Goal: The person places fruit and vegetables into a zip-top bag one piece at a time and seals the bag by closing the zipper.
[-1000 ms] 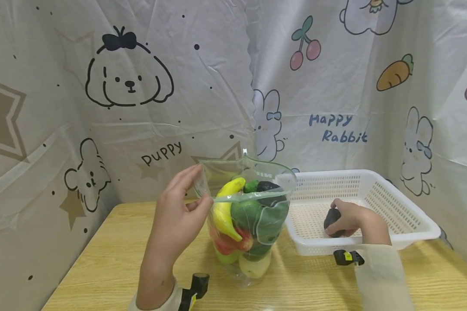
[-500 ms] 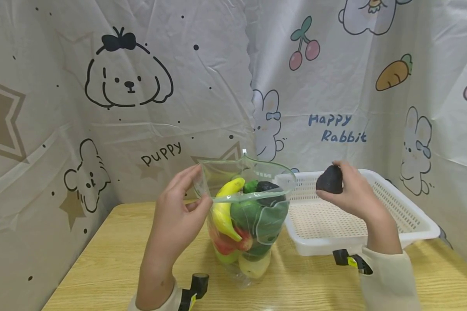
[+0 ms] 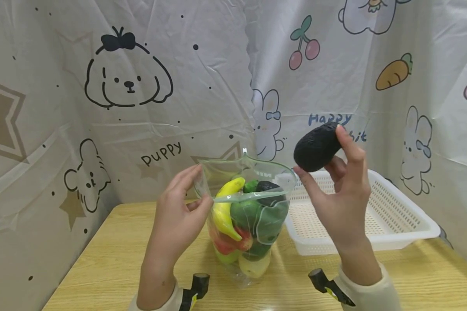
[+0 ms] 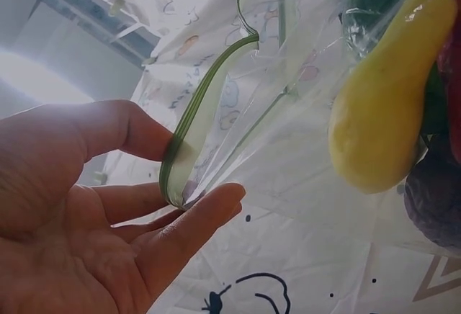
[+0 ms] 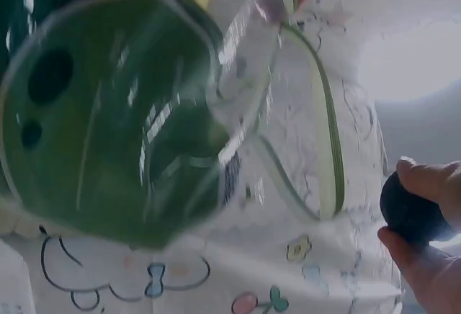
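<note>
A clear zip bag point(image 3: 233, 255) stands upright on the table with its mouth spread. Inside show a yellow banana point(image 3: 225, 216), a dark avocado point(image 3: 270, 193), green pieces and red fruit. My left hand point(image 3: 180, 220) pinches the left edge of the bag's mouth; the left wrist view shows the green zip strip point(image 4: 205, 87) between thumb and fingers. Up and to the right of the opening, my right hand point(image 3: 342, 203) holds a black avocado point(image 3: 317, 147) between thumb and fingers, apart from the bag. In the right wrist view that avocado point(image 5: 410, 209) is partly cut off.
Behind the right hand a white perforated basket point(image 3: 408, 235) stands on the wooden table point(image 3: 113, 255), right of the bag. A patterned cloth point(image 3: 210, 112) hangs behind and along both sides.
My right hand has lifted the black avocado out of the white basket, raising it and moving it left towards the bag's mouth. The left hand and the bag have stayed in place.
</note>
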A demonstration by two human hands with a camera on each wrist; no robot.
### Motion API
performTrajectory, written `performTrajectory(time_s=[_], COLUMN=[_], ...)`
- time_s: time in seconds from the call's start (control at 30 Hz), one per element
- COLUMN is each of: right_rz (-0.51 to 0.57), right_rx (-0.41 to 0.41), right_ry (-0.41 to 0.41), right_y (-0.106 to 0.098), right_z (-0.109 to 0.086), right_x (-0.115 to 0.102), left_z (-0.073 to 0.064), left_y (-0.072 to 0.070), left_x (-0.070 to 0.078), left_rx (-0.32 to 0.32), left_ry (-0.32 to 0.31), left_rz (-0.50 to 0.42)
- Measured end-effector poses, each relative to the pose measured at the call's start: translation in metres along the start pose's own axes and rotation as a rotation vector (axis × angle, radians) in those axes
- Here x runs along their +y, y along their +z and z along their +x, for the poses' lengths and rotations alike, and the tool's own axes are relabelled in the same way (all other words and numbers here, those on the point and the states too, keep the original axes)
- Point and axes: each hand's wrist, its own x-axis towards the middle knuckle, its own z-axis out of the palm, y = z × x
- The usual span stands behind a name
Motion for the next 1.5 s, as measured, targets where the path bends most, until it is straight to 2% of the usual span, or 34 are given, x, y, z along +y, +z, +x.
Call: performTrajectory(time_s=[0.07,0.23,0.4,0.53,0.77,1.1,1.5], right_rz=[-0.019,-0.113,-0.134,-0.164,-0.189,-0.222,-0.185], right_rx=[-0.019,-0.113,-0.191,-0.219,-0.24,-0.258,-0.32], right_ry=[-0.051,-0.057,-0.08,-0.102,-0.093,-0.071,-0.112], right_y=[0.009,0.029,0.04,0.042,0.042,0.044,0.043], right_z=[-0.005,-0.021,-0.029,-0.031,-0.03,-0.032,-0.032], right_x=[-0.004,-0.008,-0.008,-0.008,-0.009,-0.008,-0.007], left_z=[0.0,-0.001,-0.001,-0.001,0.0,-0.001,-0.002], left_y=[0.0,0.002,0.005,0.006,0.006,0.006,0.006], left_x=[0.0,-0.001,-0.001,0.0,0.0,0.001,0.001], left_rx=[0.003,0.003,0.001,0.001,0.0,-0.004,-0.013], left_ry=[0.001,0.003,0.011,0.025,0.044,0.038,0.046], left_rz=[0.003,0.005,-0.008,-0.003,-0.002,0.015,0.019])
